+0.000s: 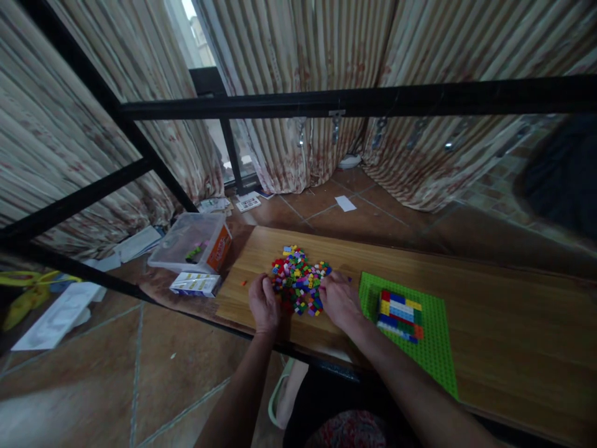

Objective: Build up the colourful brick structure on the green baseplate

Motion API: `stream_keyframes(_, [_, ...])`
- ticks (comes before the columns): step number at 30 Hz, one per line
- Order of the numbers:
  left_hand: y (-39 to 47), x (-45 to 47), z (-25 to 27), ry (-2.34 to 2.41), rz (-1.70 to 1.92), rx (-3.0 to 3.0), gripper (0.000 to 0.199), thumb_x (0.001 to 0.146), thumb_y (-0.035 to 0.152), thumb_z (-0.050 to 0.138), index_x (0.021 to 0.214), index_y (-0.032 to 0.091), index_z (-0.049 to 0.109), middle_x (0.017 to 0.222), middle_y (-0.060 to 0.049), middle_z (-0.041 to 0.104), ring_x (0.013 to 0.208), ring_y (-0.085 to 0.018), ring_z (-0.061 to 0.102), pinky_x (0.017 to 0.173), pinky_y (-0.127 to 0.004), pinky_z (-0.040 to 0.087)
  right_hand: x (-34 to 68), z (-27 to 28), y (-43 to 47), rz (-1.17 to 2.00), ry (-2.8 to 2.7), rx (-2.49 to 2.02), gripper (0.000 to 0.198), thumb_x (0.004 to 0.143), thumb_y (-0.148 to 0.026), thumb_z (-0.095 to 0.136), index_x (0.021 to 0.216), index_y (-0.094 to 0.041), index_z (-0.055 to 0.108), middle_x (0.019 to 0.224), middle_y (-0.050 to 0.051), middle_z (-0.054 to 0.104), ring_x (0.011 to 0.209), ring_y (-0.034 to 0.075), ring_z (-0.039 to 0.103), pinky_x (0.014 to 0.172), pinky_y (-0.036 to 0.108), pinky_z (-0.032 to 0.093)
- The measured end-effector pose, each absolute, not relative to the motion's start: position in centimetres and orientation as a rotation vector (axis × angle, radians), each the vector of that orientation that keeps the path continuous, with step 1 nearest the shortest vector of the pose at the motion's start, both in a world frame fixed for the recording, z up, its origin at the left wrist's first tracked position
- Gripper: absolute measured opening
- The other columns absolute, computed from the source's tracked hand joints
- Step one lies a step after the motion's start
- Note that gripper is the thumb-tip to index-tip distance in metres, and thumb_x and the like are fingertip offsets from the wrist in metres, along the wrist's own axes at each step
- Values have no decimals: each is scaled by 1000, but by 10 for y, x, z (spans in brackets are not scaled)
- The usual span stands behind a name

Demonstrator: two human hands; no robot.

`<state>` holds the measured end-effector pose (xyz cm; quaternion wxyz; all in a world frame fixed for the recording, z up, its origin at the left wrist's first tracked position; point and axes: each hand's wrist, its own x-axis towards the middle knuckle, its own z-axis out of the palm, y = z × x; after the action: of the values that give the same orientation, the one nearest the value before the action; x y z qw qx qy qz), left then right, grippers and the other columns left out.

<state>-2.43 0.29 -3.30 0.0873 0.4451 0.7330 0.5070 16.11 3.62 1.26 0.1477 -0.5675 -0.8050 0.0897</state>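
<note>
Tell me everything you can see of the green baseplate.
The green baseplate is a flat, studded sheet that looks plastic. It lies on the wooden tabletop, right of the loose brick pile, with a multicolored brick build on it. The right forearm hides part of its near side; whether they touch is unclear.

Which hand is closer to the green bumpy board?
Right. The right hand is just left of the green board, at the brick pile; the left hand is farther away, at the pile's left edge.
</note>
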Motion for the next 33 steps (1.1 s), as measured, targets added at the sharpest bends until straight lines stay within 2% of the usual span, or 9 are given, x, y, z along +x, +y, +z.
stream_keyframes(3, [2,-26,-34,2179,1557,1258,39,96,41,33,106,17,62,107,-12,66,104,-23,61,94,-37,48,172,19,27,380,-2196,-1598,16,90,-20,49,89,-18,65,91,11,68,88,25,63,81,37,48])
stream_keyframes(7, [3,-26,-33,2168,1541,1254,40,96,41,33,105,16,63,105,-12,66,102,-22,61,94,-36,48,197,27,-8,745,-1956,-1514,13,90,-27,51,91,-21,63,84,3,70,72,18,64,70,30,49])
stream_keyframes(11, [5,-28,-33,2194,1522,1246,41,95,42,33,103,15,64,102,-11,66,100,-22,61,93,-36,47,230,18,-61,951,-1755,-1434,13,87,-30,57,81,-23,66,80,0,69,74,16,64,67,27,49])
stream_keyframes(13, [6,-28,-32,2228,1504,1244,41,95,41,33,103,15,64,100,-11,66,99,-22,61,91,-35,48,251,10,-84,1025,-1658,-1472,15,89,-31,55,86,-24,68,85,1,71,80,17,66,70,28,50])
stream_keyframes(20, [7,-27,-26,2267,1443,1298,43,94,42,33,101,13,64,93,-9,65,91,-21,60,83,-34,48,318,-5,-98,726,-1456,-1735,17,89,-33,55,92,-22,69,94,5,71,89,22,67,82,34,51])
stream_keyframes(33, [9,-31,-25,2382,1316,1336,43,93,40,31,97,15,65,89,-9,64,86,-23,59,76,-35,45,320,-26,-69,294,-1656,-1655,21,95,-25,48,90,-21,68,94,8,66,87,20,65,80,33,53])
